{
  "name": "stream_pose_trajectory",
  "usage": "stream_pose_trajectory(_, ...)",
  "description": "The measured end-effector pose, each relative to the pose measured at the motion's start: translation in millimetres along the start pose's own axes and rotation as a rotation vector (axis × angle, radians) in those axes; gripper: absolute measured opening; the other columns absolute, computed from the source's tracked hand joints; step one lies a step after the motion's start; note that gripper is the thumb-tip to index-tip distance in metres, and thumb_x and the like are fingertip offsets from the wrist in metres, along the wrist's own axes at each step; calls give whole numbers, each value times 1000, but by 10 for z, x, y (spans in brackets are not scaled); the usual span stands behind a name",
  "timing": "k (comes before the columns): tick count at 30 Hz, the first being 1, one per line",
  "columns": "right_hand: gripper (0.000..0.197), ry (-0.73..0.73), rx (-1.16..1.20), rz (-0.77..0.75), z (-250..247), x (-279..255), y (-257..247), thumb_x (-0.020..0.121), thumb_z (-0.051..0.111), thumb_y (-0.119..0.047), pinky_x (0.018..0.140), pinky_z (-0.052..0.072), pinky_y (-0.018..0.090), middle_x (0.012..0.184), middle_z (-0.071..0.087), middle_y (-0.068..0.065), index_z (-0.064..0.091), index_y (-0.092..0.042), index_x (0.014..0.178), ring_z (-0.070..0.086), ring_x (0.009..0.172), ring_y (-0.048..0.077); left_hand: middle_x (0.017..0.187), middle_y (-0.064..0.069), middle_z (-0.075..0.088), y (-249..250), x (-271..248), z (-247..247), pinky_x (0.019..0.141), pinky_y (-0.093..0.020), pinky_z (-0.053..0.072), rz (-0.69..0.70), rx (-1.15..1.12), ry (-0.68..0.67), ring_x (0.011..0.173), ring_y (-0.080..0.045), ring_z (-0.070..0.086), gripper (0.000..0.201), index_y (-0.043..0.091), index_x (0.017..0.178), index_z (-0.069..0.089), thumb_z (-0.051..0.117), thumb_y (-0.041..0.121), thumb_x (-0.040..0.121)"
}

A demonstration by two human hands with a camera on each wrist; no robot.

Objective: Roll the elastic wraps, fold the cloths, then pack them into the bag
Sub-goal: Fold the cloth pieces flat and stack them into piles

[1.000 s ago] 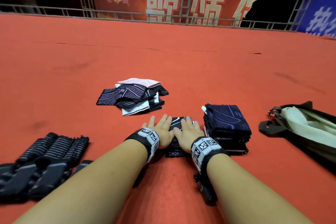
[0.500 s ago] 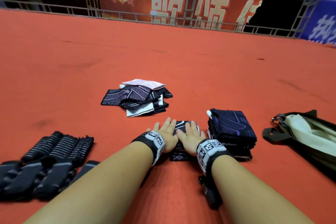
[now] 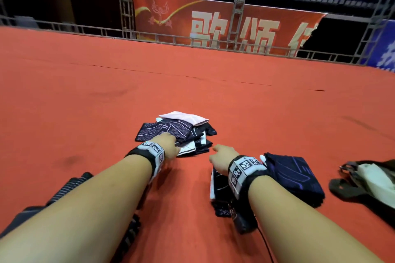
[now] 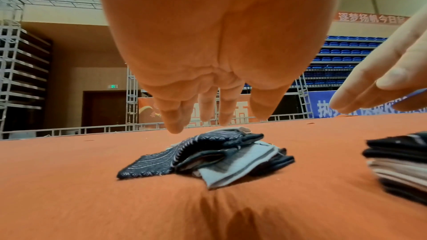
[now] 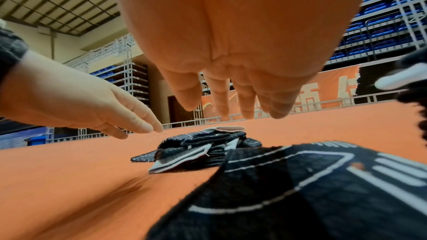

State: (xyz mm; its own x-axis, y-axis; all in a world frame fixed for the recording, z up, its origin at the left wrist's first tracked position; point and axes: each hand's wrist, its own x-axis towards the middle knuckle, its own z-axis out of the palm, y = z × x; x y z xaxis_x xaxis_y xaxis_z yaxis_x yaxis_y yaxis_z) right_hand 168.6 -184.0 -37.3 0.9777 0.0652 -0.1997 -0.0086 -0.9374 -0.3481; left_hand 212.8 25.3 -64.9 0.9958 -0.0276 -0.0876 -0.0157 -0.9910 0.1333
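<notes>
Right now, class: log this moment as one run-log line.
left hand: open, reaching over unfolded cloth pile | right hand: open, empty | folded stack: beside bag

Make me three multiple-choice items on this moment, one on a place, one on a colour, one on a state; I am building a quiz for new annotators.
1. Where is the bag?
A. at the far right of the floor covering
B. under the loose cloth pile
C. in the left hand

2. What colour is the cloth topmost on the loose cloth pile?
A. green
B. pale pink
C. yellow

3. What is the left hand doing?
A. gripping the bag
B. clenched in a fist
C. reaching over the loose pile, fingers straight, holding nothing

Key: 1 A, the head view shows it right of the folded stack. 2 B, a pale pink cloth lies topmost. 3 C, the left wrist view shows straight, empty fingers above the pile.
</notes>
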Motion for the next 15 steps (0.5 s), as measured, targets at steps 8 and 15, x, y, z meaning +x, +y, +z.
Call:
stream_pose_trajectory(8, 51, -18, 46, -80, 205, 405, -139, 90, 56, -30, 104, 44, 32, 134, 63, 8, 55, -17, 140, 56, 124, 28, 133, -7, 47, -201, 388, 182, 106, -42, 42, -22, 34, -3, 127, -33, 49, 46, 13, 133, 59, 54, 38, 94)
stream_pose_trajectory(15, 39, -22, 69, -78, 246, 566, -34, 89, 60, -34, 100, 48, 32, 125, 68, 4, 66, -19, 125, 61, 116, 26, 166, -7, 15, -180, 547, 349, 124, -40, 16, -32, 127, -58, 151, -35, 18, 51, 12, 149, 40, 39, 36, 104)
